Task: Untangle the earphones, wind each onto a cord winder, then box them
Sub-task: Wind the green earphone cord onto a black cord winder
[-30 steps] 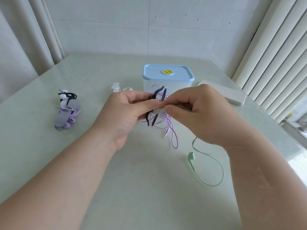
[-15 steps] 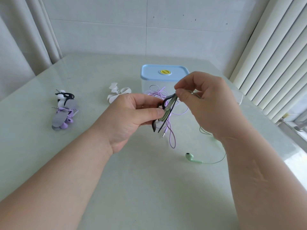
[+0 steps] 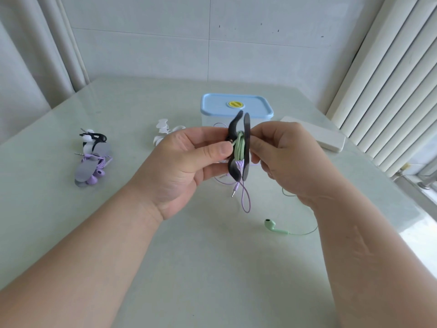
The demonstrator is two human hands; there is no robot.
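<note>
Above the middle of the pale green glossy table [image 3: 189, 268], in front of the clear plastic box with the light blue lid [image 3: 236, 102]: held upright by the left hand [image 3: 179, 166], thumb and curled fingers clamped on its near flap, a dark grey soft double-flap cord winder [image 3: 247, 129] with several turns of mint green earphone cord [image 3: 239, 147] round its core. Pinched beside the far flap by the curled fingers of the right hand [image 3: 290, 162], the free run of that cord, trailing down to a mint green earbud [image 3: 270, 225] lying on the table; winding judged only partly done. Dangling below the winder, a thin lilac cable with a bare jack plug [image 3: 246, 200]; cannot tell whether caught in the coil or merely held alongside. Risks from here: lilac strand wound in with the green if not shaken loose; turns springing off the core on any slackening of either pinch; earbud snagging or dragging across the table under a hard pull, straining the thin cord. Off to the left, well apart, two wound bundles of earphones [image 3: 93, 159], not yet boxed.
</note>
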